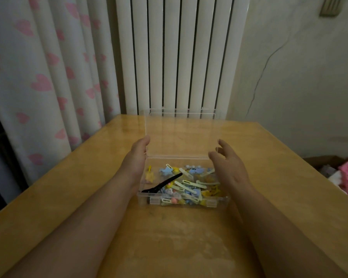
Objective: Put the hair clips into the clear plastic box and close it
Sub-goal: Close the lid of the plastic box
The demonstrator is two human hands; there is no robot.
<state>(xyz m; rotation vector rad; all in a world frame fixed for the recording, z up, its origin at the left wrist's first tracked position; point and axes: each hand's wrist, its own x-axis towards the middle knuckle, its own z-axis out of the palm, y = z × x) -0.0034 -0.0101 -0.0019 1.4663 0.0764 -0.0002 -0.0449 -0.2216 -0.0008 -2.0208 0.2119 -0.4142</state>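
The clear plastic box (pixel 182 200) sits mid worktop (pixel 68 187), lid (pixel 181 135) up, hair clips (pixel 189 185) inside. My left hand (pixel 139 153) touches the lid's left side, fingers straight. My right hand (pixel 225 163) is near its right side, fingers loose.

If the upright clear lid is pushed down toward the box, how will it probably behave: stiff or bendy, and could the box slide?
The lid stands flat and straight, so it is probably stiff. The box looks thin-walled and holds only small hair clips, so it seems light and may slide on the smooth table.
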